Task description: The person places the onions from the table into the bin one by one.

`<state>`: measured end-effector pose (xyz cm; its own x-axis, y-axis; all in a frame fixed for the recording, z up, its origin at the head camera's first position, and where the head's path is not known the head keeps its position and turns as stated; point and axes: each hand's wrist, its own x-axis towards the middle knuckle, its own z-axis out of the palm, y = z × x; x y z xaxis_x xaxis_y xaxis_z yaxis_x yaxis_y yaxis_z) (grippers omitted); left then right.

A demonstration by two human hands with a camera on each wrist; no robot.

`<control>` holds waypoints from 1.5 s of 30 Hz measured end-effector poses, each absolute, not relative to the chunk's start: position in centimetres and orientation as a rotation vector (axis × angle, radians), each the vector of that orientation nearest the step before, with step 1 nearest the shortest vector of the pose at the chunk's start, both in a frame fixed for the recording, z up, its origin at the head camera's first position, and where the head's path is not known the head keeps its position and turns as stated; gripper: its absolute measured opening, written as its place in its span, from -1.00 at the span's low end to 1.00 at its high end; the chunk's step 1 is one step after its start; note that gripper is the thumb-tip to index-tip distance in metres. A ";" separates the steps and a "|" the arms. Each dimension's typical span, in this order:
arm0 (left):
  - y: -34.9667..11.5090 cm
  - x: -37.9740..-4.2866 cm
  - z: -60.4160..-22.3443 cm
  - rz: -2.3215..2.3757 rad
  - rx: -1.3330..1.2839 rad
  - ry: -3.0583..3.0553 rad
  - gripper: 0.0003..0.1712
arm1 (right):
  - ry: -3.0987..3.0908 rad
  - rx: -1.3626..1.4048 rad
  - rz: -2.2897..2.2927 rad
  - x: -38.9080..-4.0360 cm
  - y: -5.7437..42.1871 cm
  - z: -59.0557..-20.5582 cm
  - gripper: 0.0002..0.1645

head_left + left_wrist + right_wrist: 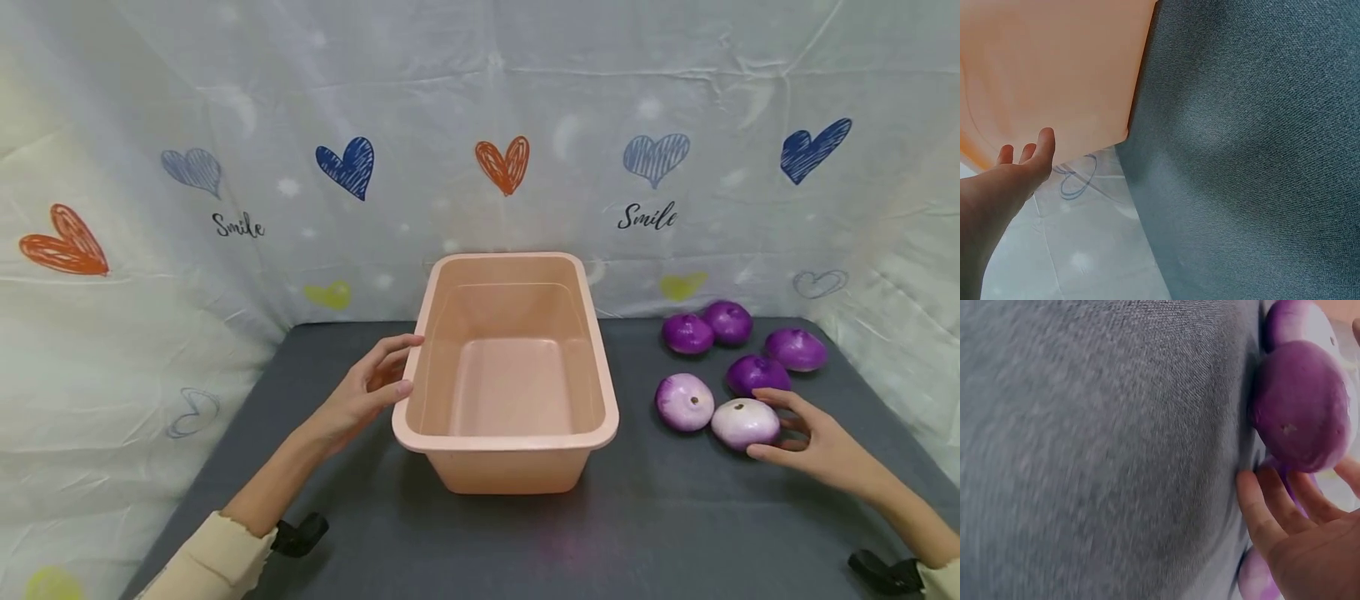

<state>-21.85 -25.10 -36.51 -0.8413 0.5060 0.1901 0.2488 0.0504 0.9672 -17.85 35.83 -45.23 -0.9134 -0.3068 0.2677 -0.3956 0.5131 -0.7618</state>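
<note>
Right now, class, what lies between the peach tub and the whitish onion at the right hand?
Another pale onion, with bare grey tabletop between it and the tub; the head view shows this.

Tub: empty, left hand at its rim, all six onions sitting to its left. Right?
Wrong side: the six onions sit to the tub's right, as the head view shows. The tub is empty and the left hand is at its rim, as you said.

Head looks forward-down; closer wrist views share its tabletop (450, 546).
</note>
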 end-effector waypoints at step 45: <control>-24.6 -22.3 -36.7 1.960 0.772 2.144 -0.34 | -2.374 0.649 1.679 -21.9 31.1 -38.0 -0.21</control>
<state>-22.30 -24.61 -36.67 -0.8595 0.4531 0.2365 0.2762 0.0224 0.9608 -21.92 31.06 -38.03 -0.8926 -0.2537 0.3726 -0.4359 0.2751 -0.8569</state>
